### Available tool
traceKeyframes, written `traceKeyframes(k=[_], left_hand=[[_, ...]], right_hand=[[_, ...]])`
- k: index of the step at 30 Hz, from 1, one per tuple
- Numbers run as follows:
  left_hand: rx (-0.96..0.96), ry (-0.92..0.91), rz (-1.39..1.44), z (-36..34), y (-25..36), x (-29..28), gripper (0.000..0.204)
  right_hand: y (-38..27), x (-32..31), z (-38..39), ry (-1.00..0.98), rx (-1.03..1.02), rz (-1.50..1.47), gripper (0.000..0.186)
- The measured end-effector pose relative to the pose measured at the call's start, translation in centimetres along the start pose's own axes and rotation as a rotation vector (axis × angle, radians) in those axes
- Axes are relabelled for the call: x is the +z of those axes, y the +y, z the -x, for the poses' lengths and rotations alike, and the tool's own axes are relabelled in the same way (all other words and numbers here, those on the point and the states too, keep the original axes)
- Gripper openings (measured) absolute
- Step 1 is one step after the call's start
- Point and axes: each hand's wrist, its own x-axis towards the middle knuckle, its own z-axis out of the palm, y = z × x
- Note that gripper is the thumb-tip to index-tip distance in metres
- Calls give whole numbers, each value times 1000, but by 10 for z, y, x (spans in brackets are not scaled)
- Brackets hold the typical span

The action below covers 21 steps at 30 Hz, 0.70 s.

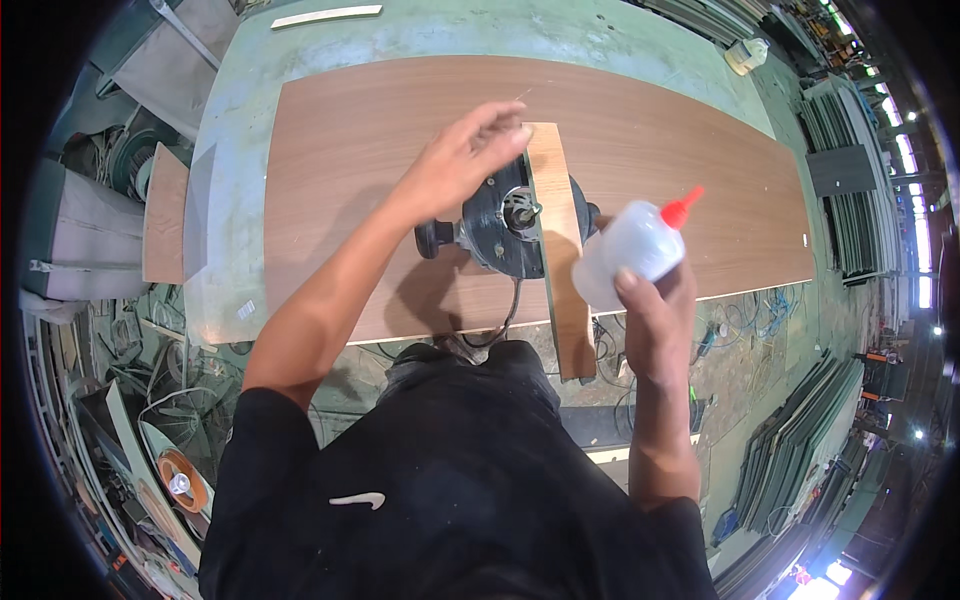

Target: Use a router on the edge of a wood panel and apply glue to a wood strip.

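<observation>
My right hand (657, 315) is wrapped round a translucent white squeeze bottle (628, 252) with a red pointed nozzle, tilted up to the right. Over the far end of a narrow wooden strip (556, 215) hovers my left hand (462, 160), its thumb and fingers apart, slightly blurred. I cannot tell whether it touches the strip. Between my hands a black router (496, 235) lies base up, its bit (535, 210) showing beside the strip. The strip runs across the router's base toward me, its near end past the board's front edge.
Beneath the router lies a large brown wood-grain board (720, 190) on a pale green table (430, 32). A light wooden batten (327, 17) lies at the far left, a jug (746, 57) at the far right. Cables (780, 310) and stacked panels (800, 440) are on the right.
</observation>
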Motion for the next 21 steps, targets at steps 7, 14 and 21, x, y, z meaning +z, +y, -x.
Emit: traceKeyframes(k=[7,14,21], left_hand=[[70,-262,255,67,40,0,82],[32,-13,270,56,31,-32,59],[-52,-109,-21,27,7,-74,59]], right_hand=[[23,48,-46,-212,-204,401,68],[25,22,-90,-249,-398,614,76],[64,-9,-151,-272,131,698,83]])
